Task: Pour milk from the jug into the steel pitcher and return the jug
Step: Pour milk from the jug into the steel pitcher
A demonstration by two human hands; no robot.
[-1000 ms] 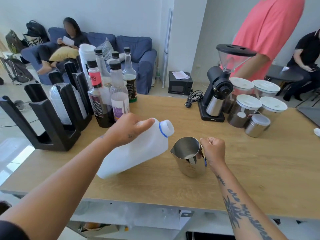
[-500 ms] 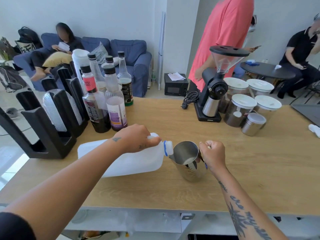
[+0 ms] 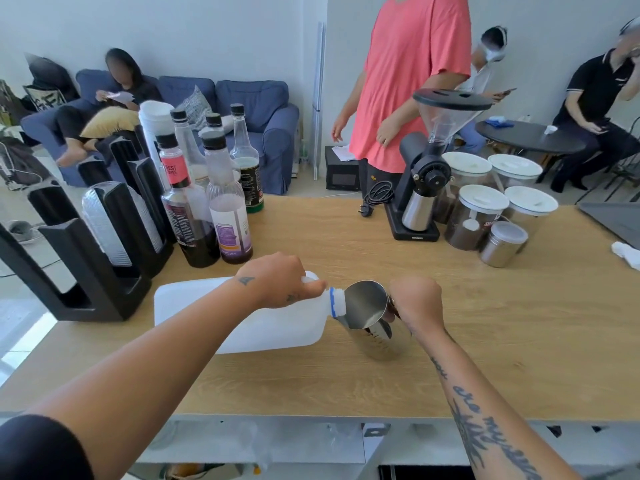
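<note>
The white plastic milk jug [image 3: 270,323] lies almost horizontal above the wooden counter [image 3: 485,341], its blue-ringed uncapped mouth touching the rim of the steel pitcher [image 3: 372,317]. My left hand [image 3: 277,282] grips the jug by its handle near the neck. My right hand [image 3: 417,301] is curled round the pitcher's handle and tilts the pitcher toward the jug. The pitcher's inside looks shiny; I cannot tell whether milk is flowing.
Several syrup bottles [image 3: 207,209] and a black cup holder rack [image 3: 104,244] stand at the left. A black coffee grinder [image 3: 426,174] and several lidded canisters [image 3: 485,213] stand at the back right. A person in a red shirt [image 3: 412,81] stands behind the counter.
The jug has tipped from a slant to nearly flat and its mouth has moved right onto the pitcher's rim. The pitcher leans more toward the jug.
</note>
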